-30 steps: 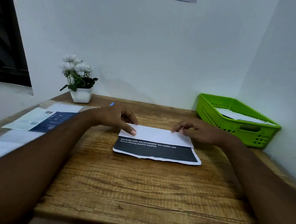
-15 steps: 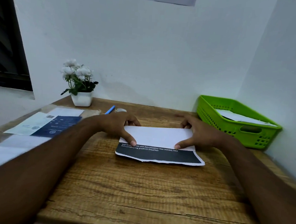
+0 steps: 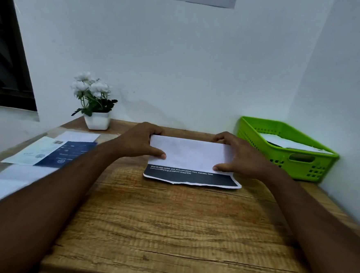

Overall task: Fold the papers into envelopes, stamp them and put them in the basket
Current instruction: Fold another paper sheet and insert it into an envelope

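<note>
Paper (image 3: 189, 156) at counter (image 3: 168, 231) centre, far half. White flap folded toward viewer over black printed strip with white text; ragged near edge exposed. Left hand (image 3: 140, 142) on flap's left edge: thumb pressed on top, fingers curled behind far edge, clamped on paper. Right hand (image 3: 237, 155) mirrors on right edge, thumb on flap. Green basket (image 3: 313, 165) at right, white sheets inside. Printed sheets (image 3: 52, 153) at left. White potted flowers (image 3: 94, 102) by wall.

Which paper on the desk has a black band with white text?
The folded paper held by both hands; the papers at the left show blue print or plain white.
</note>
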The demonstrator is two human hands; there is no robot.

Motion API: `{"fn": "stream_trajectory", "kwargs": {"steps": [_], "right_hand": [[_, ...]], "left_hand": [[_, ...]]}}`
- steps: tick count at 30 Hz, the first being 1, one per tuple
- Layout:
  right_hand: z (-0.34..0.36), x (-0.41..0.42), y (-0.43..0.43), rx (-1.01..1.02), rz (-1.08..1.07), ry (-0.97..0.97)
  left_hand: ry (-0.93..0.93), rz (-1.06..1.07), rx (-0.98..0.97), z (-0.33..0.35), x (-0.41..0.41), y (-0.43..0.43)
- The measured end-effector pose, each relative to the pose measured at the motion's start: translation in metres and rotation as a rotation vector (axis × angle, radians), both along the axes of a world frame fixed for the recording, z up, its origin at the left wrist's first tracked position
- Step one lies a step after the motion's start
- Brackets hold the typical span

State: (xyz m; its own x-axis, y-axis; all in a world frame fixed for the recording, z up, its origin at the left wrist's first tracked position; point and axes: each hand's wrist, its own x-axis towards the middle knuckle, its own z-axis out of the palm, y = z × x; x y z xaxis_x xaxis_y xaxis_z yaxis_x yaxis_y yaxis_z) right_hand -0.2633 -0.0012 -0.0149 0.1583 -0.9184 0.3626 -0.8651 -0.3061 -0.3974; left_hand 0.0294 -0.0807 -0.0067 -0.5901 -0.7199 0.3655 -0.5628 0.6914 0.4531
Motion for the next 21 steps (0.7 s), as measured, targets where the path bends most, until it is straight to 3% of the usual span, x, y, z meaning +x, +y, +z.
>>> {"fn": "stream_trajectory", "kwargs": {"steps": [9, 14, 21], "right_hand": [[0.002, -0.005, -0.006, -0.034, -0.104, 0.085], [0.014, 0.002, 0.006, 0.060, 0.035, 0.137], [0.020, 0.009, 0.012, 0.241, 0.097, 0.253]], "left_hand": [[0.026, -0.077, 0.068, 0.003, 0.002, 0.002], [-0.147, -0.227, 0.224, 0.010, 0.002, 0.004], [-0.294, -0.251, 0.192, 0.012, 0.000, 0.005]]}}
